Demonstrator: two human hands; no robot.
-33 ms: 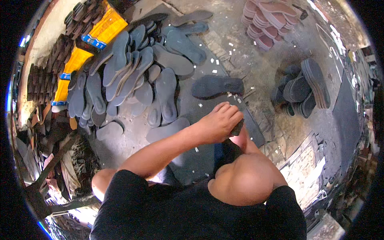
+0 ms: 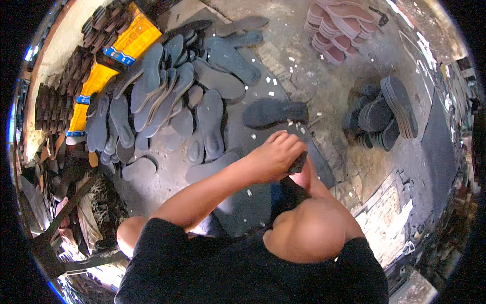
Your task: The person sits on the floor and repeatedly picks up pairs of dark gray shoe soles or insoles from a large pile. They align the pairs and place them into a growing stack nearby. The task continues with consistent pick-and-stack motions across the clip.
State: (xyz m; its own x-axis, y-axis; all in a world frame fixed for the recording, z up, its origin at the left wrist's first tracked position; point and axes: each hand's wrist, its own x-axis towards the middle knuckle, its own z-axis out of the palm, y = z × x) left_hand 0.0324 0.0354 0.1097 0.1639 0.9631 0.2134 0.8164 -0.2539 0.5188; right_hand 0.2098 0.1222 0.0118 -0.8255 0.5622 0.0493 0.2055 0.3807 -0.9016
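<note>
Shifted only slightly since the earlier frame, the left hand [image 2: 277, 158] and the dark block [image 2: 297, 163] it holds sit a touch farther left, while the surrounding soles lie in the same arrangement. The left fingers clench the one block just beyond a bare right knee [image 2: 309, 230]; the right hand [image 2: 304, 177] is close beneath, mostly covered by the left, and whether its fingers grip cannot be told. One lone dark sole [image 2: 276, 112] lies on the floor [image 2: 349, 167] past the hands. To the left spreads one heap of grey soles [image 2: 215, 81], overlapping too much to count, with yellow-and-blue plastic sheeting [image 2: 134, 36] alongside. Two piles occupy the right: one of black soles [image 2: 399, 109], one of pinkish-brown soles [image 2: 349, 26] farther away.
</note>
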